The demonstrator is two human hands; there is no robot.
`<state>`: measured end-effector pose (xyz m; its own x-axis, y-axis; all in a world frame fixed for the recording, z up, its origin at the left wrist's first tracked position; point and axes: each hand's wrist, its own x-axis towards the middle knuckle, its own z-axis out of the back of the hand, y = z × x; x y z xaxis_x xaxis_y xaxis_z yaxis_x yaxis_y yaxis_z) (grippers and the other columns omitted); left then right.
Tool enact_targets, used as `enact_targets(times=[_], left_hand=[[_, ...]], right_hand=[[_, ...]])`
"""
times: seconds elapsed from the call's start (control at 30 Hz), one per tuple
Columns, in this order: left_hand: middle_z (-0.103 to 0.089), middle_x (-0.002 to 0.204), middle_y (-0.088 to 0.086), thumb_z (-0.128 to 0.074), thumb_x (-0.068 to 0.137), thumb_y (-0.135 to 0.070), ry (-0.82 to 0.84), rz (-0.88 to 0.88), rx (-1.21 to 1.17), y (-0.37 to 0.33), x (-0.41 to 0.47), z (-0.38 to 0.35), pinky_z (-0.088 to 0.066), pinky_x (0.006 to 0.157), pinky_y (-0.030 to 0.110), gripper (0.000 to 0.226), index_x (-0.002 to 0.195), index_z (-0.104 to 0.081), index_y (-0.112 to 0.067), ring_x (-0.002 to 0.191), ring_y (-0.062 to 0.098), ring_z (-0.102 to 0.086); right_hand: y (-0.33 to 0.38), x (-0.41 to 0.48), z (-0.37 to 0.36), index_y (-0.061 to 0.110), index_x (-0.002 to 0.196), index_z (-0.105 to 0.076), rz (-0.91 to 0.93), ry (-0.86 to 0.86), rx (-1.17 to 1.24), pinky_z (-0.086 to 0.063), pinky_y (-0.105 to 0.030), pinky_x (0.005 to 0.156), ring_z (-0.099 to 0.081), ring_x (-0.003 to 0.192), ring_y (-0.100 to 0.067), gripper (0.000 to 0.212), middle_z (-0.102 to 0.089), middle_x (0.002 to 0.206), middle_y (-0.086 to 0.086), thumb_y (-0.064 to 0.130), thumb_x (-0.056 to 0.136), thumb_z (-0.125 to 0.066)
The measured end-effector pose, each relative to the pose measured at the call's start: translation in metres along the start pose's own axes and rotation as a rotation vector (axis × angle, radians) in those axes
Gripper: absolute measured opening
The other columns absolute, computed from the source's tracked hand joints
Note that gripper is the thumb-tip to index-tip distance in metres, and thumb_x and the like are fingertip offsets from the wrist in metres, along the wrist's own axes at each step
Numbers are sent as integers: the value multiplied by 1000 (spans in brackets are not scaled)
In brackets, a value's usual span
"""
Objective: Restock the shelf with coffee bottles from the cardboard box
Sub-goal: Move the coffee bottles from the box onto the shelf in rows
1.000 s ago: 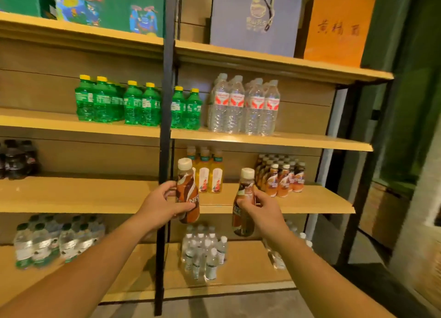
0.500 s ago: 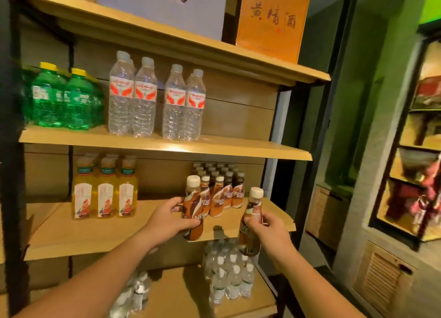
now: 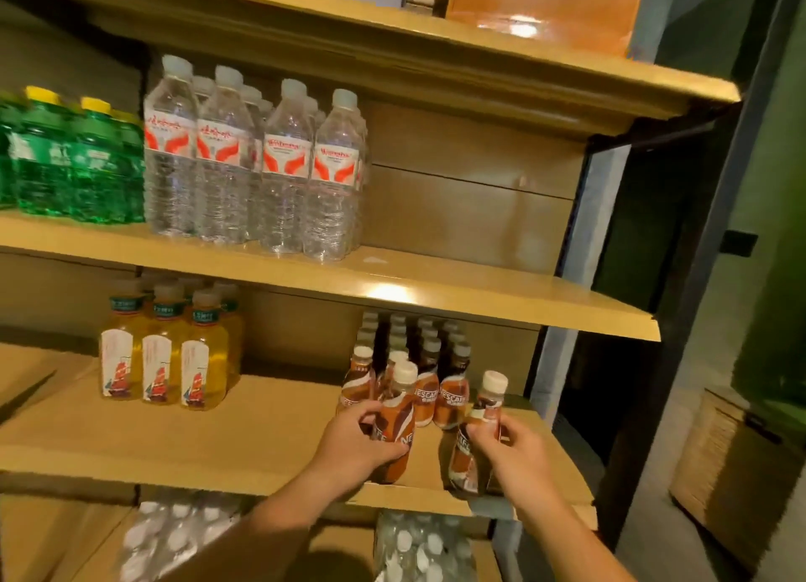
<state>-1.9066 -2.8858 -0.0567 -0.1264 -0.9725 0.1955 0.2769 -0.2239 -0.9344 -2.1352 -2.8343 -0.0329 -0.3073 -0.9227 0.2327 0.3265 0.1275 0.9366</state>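
My left hand (image 3: 355,444) grips a brown coffee bottle (image 3: 399,411) with a cream cap, held upright over the front of the wooden shelf (image 3: 218,442). My right hand (image 3: 508,448) holds a second coffee bottle (image 3: 479,420) just to the right, its base near the shelf's front edge. Directly behind them stands a group of several matching coffee bottles (image 3: 432,381) in rows reaching to the back. The cardboard box is not in view.
Yellow drink bottles (image 3: 165,354) stand at the left of the same shelf. Clear water bottles (image 3: 261,167) and green bottles (image 3: 65,158) fill the shelf above. Small water bottles (image 3: 418,546) lie on the shelf below. A dark metal post (image 3: 654,319) borders the right side.
Both hands have moved forward and closer to the shelf with their bottles, now right in front of the stocked coffee bottles. The view has swung right and come nearer.
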Motion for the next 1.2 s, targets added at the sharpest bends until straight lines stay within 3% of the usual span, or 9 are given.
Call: enact_targets(times=[0.1,0.2,0.37,0.47,0.67,0.73,0.83,1.03,1.2], left_hand=[[-66,112,-12,-92,72,-18,-123,42,-4,1,-1,-34,-52,73,9,66,131,-61,-21,97,1,-67],[-67,112,-11,-91,73,-17,-251,88,-24,-3,0,-60,-50,66,6,61,126,-59,-24,95,0,-66],[-63,110,-13,-90,74,-20,-437,123,-47,-15,1,-96,-58,92,29,52,108,-54,-36,97,5,-65],[-55,116,-16,-87,78,-29,-501,136,-1,-15,1,-109,-53,94,26,57,119,-48,-37,103,5,-60],[-42,137,-13,-77,89,-24,-490,66,145,-10,-3,-128,-39,97,21,66,143,-40,-33,113,1,-45],[-41,139,-12,-76,90,-25,-495,63,180,-8,-1,-131,-39,98,23,68,145,-38,-32,115,2,-44],[-41,131,-11,-79,87,-27,-515,80,215,-7,6,-135,-46,101,29,66,140,-39,-30,119,8,-51],[-41,121,-10,-81,84,-37,-566,130,316,-3,27,-143,-53,96,32,61,123,-35,-31,116,13,-55],[-42,120,-9,-78,84,-44,-591,131,358,5,37,-145,-53,94,35,57,116,-33,-32,114,15,-56]], right_hand=[[-17,24,3,25,100,-71,-7,53,38,-50,-21,66,-70,86,-8,12,-75,93,8,23,89,-76],[-29,39,6,23,101,-71,-9,83,78,-50,-20,64,-71,84,-9,11,-77,93,5,22,90,-75],[-40,59,13,25,109,-69,42,144,102,-52,-18,69,-71,88,-5,20,-76,100,6,21,90,-75],[-47,64,19,28,117,-63,72,187,101,-55,-17,74,-70,93,-1,33,-74,106,10,22,88,-77],[-58,71,33,43,112,-54,126,309,56,-50,-9,71,-62,96,5,45,-64,108,25,15,86,-79],[-65,76,33,37,119,-57,131,335,57,-53,-9,72,-67,98,2,51,-69,115,15,8,85,-79],[-72,86,31,27,134,-59,126,349,57,-55,-11,78,-67,107,-1,60,-66,127,5,4,82,-80],[-71,102,23,23,116,-59,118,359,83,-57,-18,72,-73,93,-2,47,-76,105,4,-3,82,-79],[-77,113,20,18,116,-63,102,367,127,-60,-27,82,-73,99,-8,42,-76,109,0,-2,83,-78]])
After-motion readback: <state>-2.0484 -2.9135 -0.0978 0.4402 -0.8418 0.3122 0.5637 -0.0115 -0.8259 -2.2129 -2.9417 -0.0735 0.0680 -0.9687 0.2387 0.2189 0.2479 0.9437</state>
